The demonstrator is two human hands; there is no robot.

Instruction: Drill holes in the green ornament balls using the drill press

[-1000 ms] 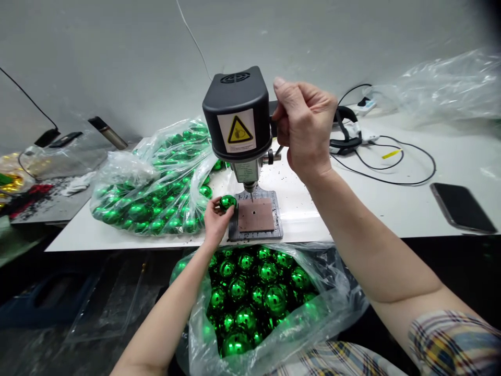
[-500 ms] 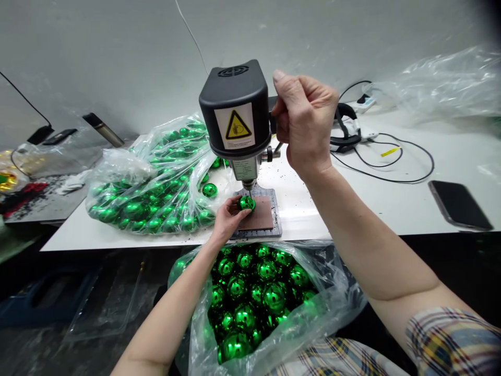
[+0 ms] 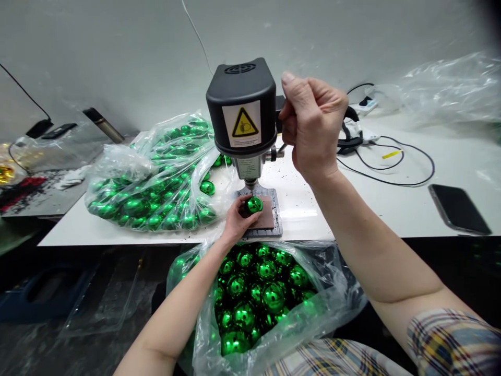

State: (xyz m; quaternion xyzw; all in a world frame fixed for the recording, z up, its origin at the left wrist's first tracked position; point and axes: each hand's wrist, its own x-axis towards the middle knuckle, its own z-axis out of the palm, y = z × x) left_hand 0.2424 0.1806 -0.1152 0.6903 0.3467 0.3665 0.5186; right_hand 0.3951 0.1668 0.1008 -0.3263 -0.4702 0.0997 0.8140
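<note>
A small bench drill press (image 3: 241,112) with a black motor cover and a yellow warning label stands on the white table. My left hand (image 3: 239,216) pinches a shiny green ball (image 3: 254,205) between thumb and fingers, on the brown board (image 3: 266,216) over the metal base. Directly above the ball is the drill chuck (image 3: 251,184); whether the bit touches it I cannot tell. To the right of the motor cover, my right hand (image 3: 315,122) is closed round the press's feed lever (image 3: 281,150), whose grip end the fingers hide.
An open plastic bag of green balls (image 3: 270,295) sits at my lap. Another clear bag of balls (image 3: 156,193) lies left of the press. A phone (image 3: 458,209), a black cable (image 3: 430,162) and a head strap (image 3: 351,133) are to the right; a flask (image 3: 104,126) stands back left.
My left hand has shifted the ball slightly right, so it is more centred beneath the chuck. The view has moved a little; my right hand keeps its hold at about the same height.
</note>
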